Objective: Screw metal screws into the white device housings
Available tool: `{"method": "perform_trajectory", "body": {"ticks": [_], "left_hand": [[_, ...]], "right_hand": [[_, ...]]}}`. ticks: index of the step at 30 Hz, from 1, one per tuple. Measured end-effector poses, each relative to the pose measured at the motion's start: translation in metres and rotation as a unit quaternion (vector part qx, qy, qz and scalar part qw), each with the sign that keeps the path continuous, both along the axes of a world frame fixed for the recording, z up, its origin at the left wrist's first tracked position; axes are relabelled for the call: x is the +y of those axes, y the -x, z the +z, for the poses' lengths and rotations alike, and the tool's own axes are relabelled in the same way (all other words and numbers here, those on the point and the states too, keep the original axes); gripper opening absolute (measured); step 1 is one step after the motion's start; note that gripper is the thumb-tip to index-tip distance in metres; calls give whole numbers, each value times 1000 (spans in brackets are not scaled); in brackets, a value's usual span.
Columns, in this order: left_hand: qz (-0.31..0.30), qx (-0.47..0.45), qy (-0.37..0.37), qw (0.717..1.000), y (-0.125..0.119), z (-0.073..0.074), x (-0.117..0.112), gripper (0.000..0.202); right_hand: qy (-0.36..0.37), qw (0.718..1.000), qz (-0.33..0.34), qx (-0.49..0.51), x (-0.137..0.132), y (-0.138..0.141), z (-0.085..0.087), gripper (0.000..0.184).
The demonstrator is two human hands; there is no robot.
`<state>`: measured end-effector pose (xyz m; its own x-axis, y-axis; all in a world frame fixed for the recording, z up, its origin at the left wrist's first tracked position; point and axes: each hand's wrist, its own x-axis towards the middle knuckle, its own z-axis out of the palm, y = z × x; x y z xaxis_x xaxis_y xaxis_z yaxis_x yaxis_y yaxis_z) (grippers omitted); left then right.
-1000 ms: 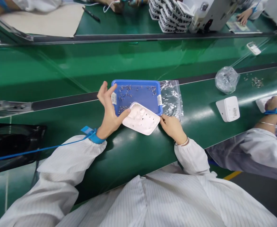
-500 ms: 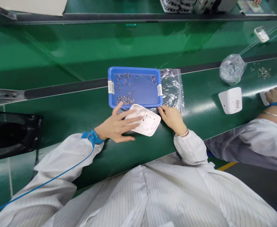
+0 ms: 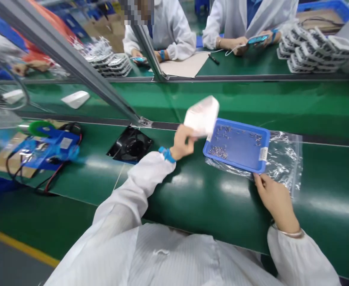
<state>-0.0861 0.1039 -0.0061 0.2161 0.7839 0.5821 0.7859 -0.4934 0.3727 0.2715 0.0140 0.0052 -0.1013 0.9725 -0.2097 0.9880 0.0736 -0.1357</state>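
My left hand is closed on the edge of a white plastic cover, lifted beside the tray and smeared by motion. A shallow blue tray holds many small metal screws, heaped at its near left and scattered along the back. Under it lies a clear zip bag, sticking out on the right and along the front. My right hand pinches the tray's near rim at the right corner, fingertips partly hidden.
A black fan sits on the green bench to the left, with a blue wired fixture farther off. A slanted metal post rises from the bench strip. White parts lie on the belt. Across it, people sit by stacked parts.
My left hand has gone from spread over the white cover to gripping and raising it up and leftward. The view has swung left. My right hand stays at the tray's rim.
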Motion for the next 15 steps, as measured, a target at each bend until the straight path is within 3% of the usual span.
{"method": "perform_trajectory", "body": {"ticks": [4,7,11,15], "left_hand": [[205,-52,9,977,27,9,90,33],[282,-68,48,956,29,12,128,34],[352,-71,42,932,23,13,130,73],[359,-17,56,932,24,9,121,76]], "right_hand": [[5,1000,-2,-3,-2,5,4,39],[7,1000,-7,-9,-1,9,8,39],[1,1000,-12,-4,-1,12,9,40],[-8,1000,-10,15,-1,14,9,39]]}}
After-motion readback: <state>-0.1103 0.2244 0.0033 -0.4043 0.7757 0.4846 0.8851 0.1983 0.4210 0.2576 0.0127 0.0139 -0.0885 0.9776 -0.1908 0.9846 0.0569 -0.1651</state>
